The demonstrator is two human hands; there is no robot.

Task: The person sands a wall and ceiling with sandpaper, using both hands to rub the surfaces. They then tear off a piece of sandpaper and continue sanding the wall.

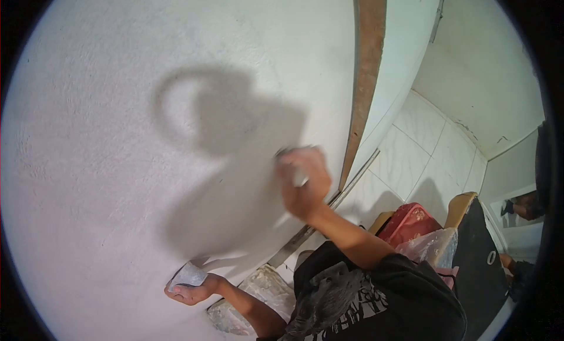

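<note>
My left hand (192,294) is low at the left, its fingers closed around a flat scraper blade (189,275) with a pale grey-white face. My right hand (308,191) is raised against the white wall (106,141) and smeared by motion. It grips a putty knife (295,149), of which a thin dark edge shows above the fingers; a pale bit shows inside the fist. The wall surface looks rough and streaked on the left and smoother near my right hand. Shadows of my head and arm fall across it.
A brown wooden door-frame strip (368,65) edges the wall. Beyond it lies a white tiled floor (411,147). A red container (409,223), clear plastic and a black board (479,259) stand at the right. A plastic-wrapped bag (264,291) lies beneath my left arm.
</note>
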